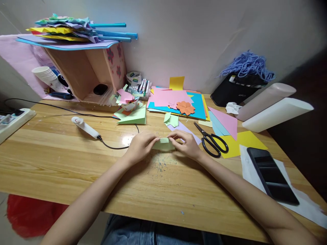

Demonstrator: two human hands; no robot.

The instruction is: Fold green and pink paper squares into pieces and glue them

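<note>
Between my two hands a small piece of pale green paper (pixel 164 145) is held just above the wooden table, with a folded strip along its top edge. My left hand (pixel 142 144) pinches its left end between thumb and fingertips. At the other end, the thumb and fingers of my right hand (pixel 186 144) close on the paper. Behind the hands lie a light green folded paper shape (pixel 171 119) and a lilac paper strip (pixel 187 131), the strip partly covered by my right hand. Black-handled scissors (pixel 211 140) rest right of that hand.
A white corded glue-gun-like tool (pixel 85 127) lies at left, its black cable running behind my left hand. Coloured sheets (pixel 168 97) with an orange paper flower (pixel 186 108) are stacked at the back. A phone (pixel 272 175) lies at right. A wooden box (pixel 81 73) stands at back left.
</note>
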